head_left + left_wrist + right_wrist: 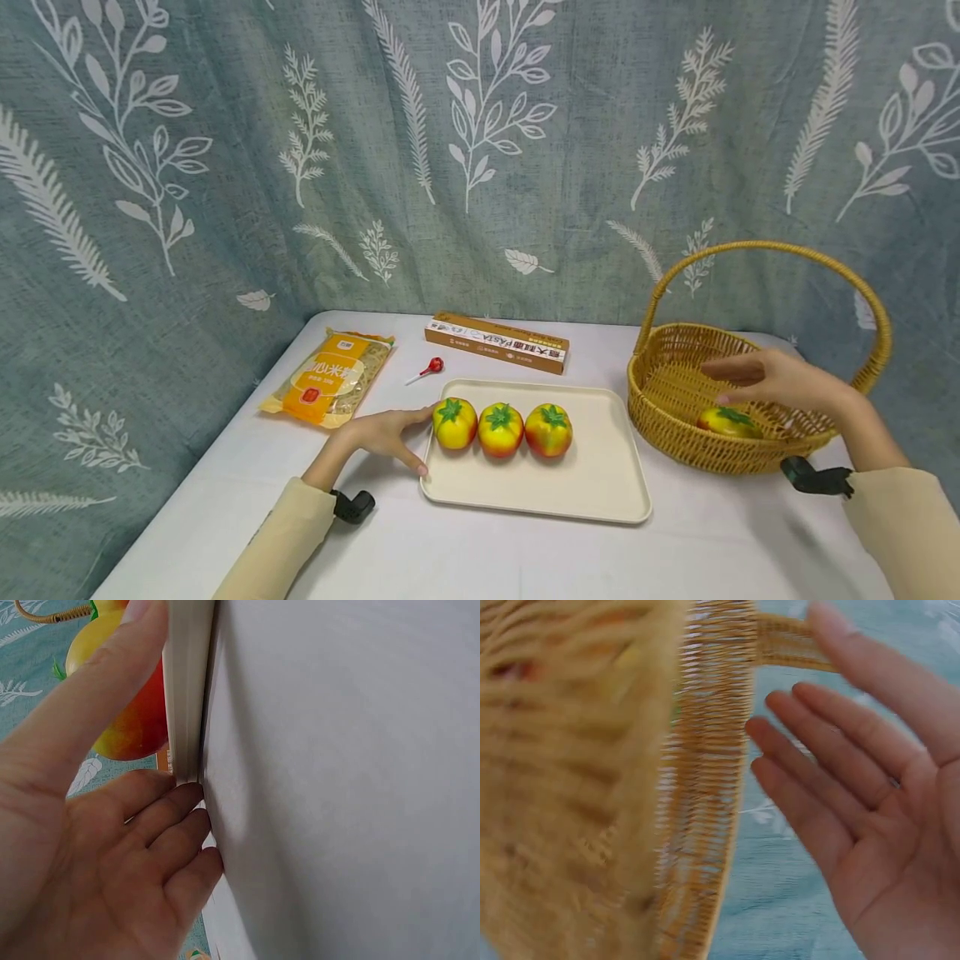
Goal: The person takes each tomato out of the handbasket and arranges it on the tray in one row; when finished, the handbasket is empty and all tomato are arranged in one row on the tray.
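Observation:
A cream tray (600, 467) bears three yellow-red toy fruits with green leaf tops, a left one (454, 423), a middle one (500, 430) and a right one (548, 431), lined up along its back left. My left hand (386, 435) touches the tray's left edge, the thumb at the rim and the other fingers low beside it in the left wrist view. Above the wicker basket (675, 433) hovers my right hand (780, 383), fingers extended and holding nothing. One similar fruit (729, 422) lies inside the basket, beneath that hand.
Behind the tray lies a brown pasta box (497, 342), with a red lollipop (435, 365) to its left. An orange noodle bag (330, 379) rests at the table's left side. The basket's tall handle (765, 245) arches over it. A patterned curtain (480, 167) hangs behind the table.

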Available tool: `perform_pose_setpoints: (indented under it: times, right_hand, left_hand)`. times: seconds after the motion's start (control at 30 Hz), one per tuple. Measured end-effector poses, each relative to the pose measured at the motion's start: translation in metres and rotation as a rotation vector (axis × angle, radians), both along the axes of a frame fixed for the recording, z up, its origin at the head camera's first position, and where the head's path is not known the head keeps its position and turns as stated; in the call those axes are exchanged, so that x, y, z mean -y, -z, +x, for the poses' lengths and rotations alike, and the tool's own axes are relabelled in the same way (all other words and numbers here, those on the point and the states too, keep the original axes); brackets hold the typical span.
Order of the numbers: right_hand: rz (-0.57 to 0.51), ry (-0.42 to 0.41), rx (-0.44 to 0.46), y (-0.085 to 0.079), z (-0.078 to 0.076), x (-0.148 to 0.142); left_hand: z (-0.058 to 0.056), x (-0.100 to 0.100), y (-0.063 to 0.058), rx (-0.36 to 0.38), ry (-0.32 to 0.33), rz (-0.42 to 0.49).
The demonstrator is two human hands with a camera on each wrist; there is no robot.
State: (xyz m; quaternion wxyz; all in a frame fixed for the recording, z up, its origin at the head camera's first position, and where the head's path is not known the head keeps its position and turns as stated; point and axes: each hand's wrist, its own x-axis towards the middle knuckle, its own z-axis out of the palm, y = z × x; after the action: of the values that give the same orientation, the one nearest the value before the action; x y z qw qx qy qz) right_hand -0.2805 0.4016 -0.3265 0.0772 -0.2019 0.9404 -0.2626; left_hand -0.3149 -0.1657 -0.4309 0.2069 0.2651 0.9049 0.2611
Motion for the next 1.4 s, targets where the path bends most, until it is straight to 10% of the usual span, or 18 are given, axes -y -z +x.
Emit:
perform_pose_setpoints:
  times: [0.47,1.4]
  right_hand:
    - [-0.06,-0.143,0.208,0.011,-0.013,-0.014]
    - [-0.018,-0.19,0.338,0.02,-0.02,-0.016]
  left_hand:
    - [0.001,0.001,0.0,-0.01,0.017,0.007]
    - [-0.001,0.001,-0.001,0.006,0.0,0.012]
